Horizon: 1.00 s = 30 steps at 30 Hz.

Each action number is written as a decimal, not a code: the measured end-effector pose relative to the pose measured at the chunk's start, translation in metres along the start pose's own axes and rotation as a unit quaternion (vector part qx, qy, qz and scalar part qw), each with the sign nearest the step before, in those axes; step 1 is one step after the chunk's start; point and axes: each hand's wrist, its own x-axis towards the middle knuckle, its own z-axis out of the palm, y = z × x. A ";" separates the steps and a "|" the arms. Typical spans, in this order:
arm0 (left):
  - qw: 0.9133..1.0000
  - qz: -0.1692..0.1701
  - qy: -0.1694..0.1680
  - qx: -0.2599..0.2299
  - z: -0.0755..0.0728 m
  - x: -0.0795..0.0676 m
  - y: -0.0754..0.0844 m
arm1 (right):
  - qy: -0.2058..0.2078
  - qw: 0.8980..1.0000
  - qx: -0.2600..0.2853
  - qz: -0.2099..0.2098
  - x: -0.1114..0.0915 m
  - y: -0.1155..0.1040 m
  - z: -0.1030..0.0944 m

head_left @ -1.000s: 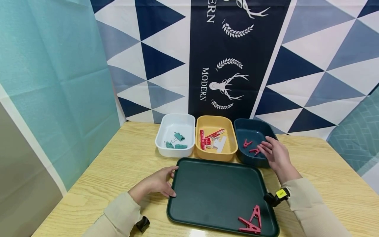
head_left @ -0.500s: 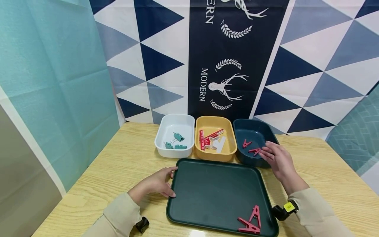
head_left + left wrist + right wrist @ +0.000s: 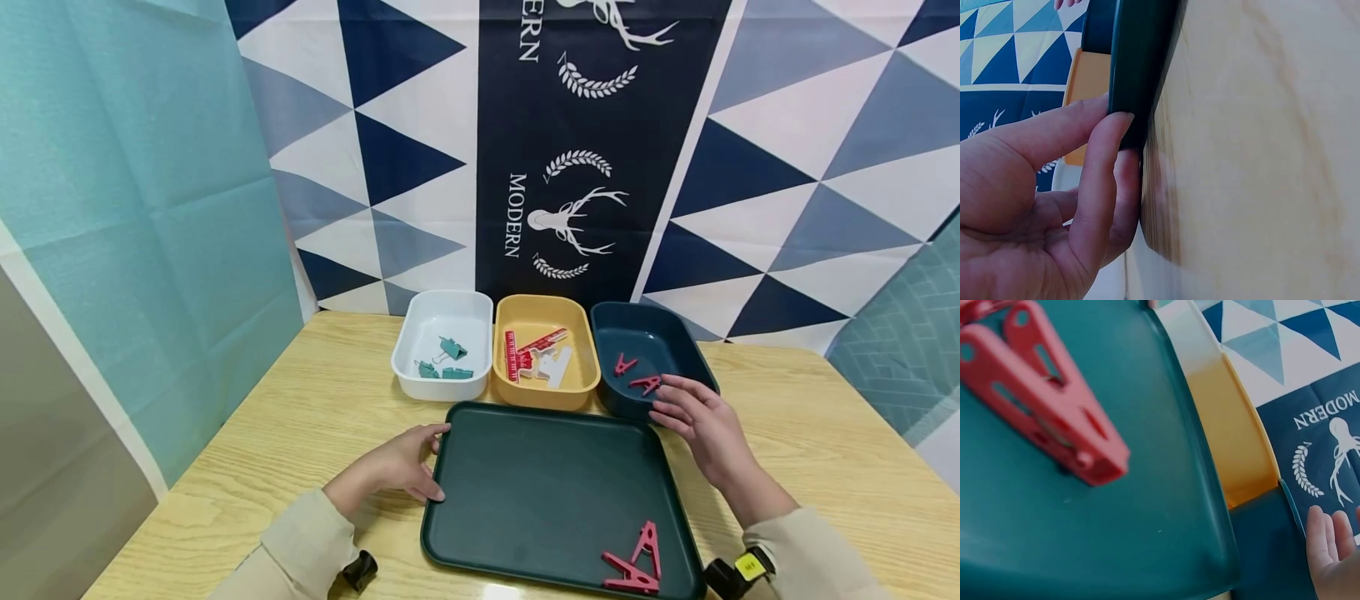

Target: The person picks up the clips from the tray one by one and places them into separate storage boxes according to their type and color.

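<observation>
My left hand [image 3: 405, 462] grips the left rim of a dark green tray [image 3: 555, 492], with thumb and forefinger spread along it. In the left wrist view the other fingers [image 3: 1125, 206] curl by the tray's edge. At the tray's near right corner lie red clothespins [image 3: 633, 567], one leaning against another; one clothespin [image 3: 1054, 400] looms large in the right wrist view. My right hand [image 3: 701, 425] holds nothing, its fingers loosely bent at the near right wall of a navy bin [image 3: 690, 350]. Small red clothespins [image 3: 624, 364] lie inside that bin.
A white bin [image 3: 408, 333] holds green binder clips [image 3: 452, 348]. Beside it, a yellow bin [image 3: 577, 321] contains red and white clips [image 3: 555, 367]. These stand in a row with the navy bin behind the tray, on a wooden table [image 3: 247, 483]. Patterned cloth [image 3: 420, 150] hangs behind.
My right hand has drawn back from over the navy bin toward its near right side, coming nearer to me. The left hand and the tray stay put.
</observation>
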 end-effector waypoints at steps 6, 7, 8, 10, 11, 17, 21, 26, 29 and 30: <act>1.000 -0.003 0.004 0.003 0.000 0.000 0.001 | -0.025 0.999 -0.042 -0.020 -0.010 0.004 0.002; 1.000 -0.005 0.005 0.004 0.000 0.000 0.001 | -0.030 0.998 -0.048 -0.022 -0.011 0.005 0.002; 1.000 -0.006 0.006 0.005 0.000 0.000 0.001 | -0.035 0.998 -0.055 -0.026 -0.013 0.005 0.002; 1.000 -0.010 0.008 0.007 0.000 0.000 0.000 | -0.049 0.996 -0.072 -0.031 -0.015 0.007 0.002; 1.000 -0.012 0.008 0.008 0.001 0.000 0.000 | -0.053 0.994 -0.090 -0.030 -0.017 0.007 0.002; 1.000 -0.015 0.009 0.003 0.001 0.001 0.002 | -0.054 0.953 -0.297 -0.017 -0.024 0.006 0.005; 1.000 -0.013 0.010 -0.006 0.002 0.001 0.002 | -0.090 0.927 -0.362 -0.038 -0.029 0.006 0.005; 1.000 -0.014 0.013 -0.004 0.002 0.001 0.002 | -0.165 0.890 -0.416 -0.091 -0.034 0.010 0.003; 1.000 -0.016 0.014 0.000 0.002 0.000 0.002 | -0.201 0.862 -0.453 -0.108 -0.038 0.013 0.001; 1.000 -0.016 0.014 0.002 0.002 0.000 0.001 | -0.211 0.852 -0.466 -0.111 -0.040 0.014 0.000</act>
